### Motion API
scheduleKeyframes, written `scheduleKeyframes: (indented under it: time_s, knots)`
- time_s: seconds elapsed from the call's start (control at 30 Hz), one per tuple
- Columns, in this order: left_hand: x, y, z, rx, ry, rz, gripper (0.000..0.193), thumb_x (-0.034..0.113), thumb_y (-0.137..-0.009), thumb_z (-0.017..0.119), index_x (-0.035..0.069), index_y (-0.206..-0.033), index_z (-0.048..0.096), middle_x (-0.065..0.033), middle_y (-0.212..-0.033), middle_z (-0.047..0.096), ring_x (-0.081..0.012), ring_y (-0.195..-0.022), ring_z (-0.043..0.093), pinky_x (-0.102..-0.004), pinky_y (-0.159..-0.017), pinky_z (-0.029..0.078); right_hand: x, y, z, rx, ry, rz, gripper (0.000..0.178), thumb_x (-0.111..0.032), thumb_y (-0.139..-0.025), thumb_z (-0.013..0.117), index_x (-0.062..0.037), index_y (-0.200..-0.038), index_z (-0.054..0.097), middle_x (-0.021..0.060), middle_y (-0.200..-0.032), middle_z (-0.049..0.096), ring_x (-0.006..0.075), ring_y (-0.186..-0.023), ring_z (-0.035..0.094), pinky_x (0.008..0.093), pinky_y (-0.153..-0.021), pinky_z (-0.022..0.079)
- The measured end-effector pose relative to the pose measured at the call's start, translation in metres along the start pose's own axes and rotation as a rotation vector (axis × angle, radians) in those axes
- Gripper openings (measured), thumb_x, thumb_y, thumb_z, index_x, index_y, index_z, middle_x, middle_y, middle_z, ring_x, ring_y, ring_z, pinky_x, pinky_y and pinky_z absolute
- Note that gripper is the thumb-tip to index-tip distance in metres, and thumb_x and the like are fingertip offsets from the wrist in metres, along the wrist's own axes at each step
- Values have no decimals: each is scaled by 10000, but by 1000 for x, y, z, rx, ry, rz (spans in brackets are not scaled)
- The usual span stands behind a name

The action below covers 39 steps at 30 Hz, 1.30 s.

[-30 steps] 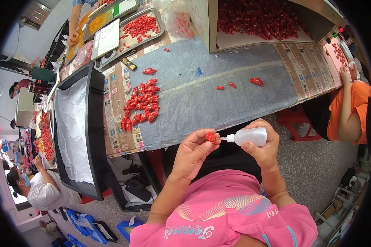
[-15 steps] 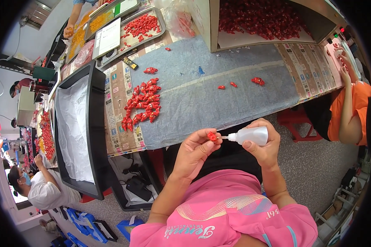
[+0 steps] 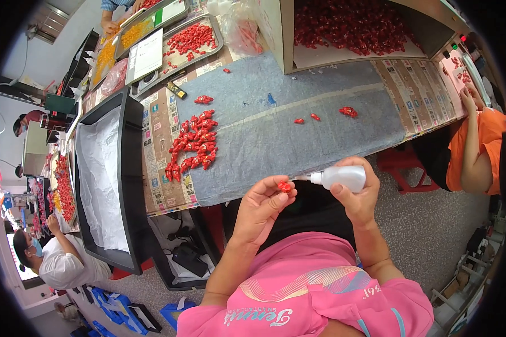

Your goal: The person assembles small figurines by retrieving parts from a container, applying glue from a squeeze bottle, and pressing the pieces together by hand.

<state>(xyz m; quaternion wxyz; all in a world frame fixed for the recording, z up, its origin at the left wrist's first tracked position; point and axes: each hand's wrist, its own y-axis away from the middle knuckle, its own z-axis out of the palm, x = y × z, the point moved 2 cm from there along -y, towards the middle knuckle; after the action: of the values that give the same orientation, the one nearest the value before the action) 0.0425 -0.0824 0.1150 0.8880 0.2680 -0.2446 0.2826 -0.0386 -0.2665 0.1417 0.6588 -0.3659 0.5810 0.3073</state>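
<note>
Red and glossy, a small piece (image 3: 285, 186) is sitting just below the middle of the frame, where the left hand (image 3: 261, 206) is pinching it between thumb and fingertips. To its right, the right hand (image 3: 358, 196) is wrapping around a whitish bottle (image 3: 343, 178), its thumb resting on the near side. The thin nozzle (image 3: 303, 177) is pointing left, just beside the piece and seemingly not touching it.

The piece is looking light and stiff, perhaps a little slippery; its size is favouring a gentle fingertip pinch at the edges, leaving the side toward the nozzle uncovered. The bottle is looking light and soft-walled, likely yielding under pressure, so its body is offering the better hold, while the nozzle is probably the delicate part.

Left of centre, more red pieces (image 3: 194, 143) are lying clustered on a blue-grey cloth (image 3: 298, 140) that is covering much of the bench (image 3: 419, 95).
</note>
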Motion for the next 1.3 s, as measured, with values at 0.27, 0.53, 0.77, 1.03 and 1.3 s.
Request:
scheduleKeyframes:
  time_s: [0.27, 0.53, 0.77, 1.03, 1.3]
  knots:
    - [2, 6, -3, 44, -25, 29, 303, -18, -832, 620, 5, -1126, 552, -114, -1069, 618, -201, -988, 604, -320, -891, 492, 17, -47, 35, -105, 309, -115, 364, -137, -704, 769, -25, -1006, 599, 63, -949, 615, 138, -843, 587, 265, -744, 468]
    - [-2, 8, -3, 45, -9, 17, 290, -36, -836, 606, 1, -1119, 552, -121, -1074, 615, -212, -986, 605, -335, -894, 493, 19, -68, 66, -163, 292, -89, 364, -129, -697, 741, -32, -1022, 610, 114, -986, 639, 230, -900, 613, 324, -798, 470]
    - [0, 6, -2, 41, -14, 23, 284, -31, -838, 606, 10, -1115, 556, -117, -1071, 617, -211, -980, 609, -333, -885, 498, 13, -67, 41, -113, 367, -347, 334, -61, -713, 682, -42, -1039, 614, 118, -1066, 623, 268, -1018, 578, 355, -888, 441]
    - [-2, 3, 7, 43, -21, 15, 265, -29, -835, 607, 28, -1090, 562, -112, -1055, 615, -216, -966, 618, -329, -856, 522, 28, -96, 12, 0, 795, -431, 195, -21, -733, 634, -37, -926, 655, 104, -937, 635, 310, -918, 562, 391, -802, 451]
    - [-2, 3, 6, 43, -16, 87, 252, -54, -812, 624, 35, -1039, 560, -109, -1055, 614, -204, -977, 612, -317, -862, 518, -1, -48, 20, -207, 331, -76, 117, -83, -804, 672, -14, -895, 650, 50, -828, 628, 128, -712, 589, 253, -645, 458]
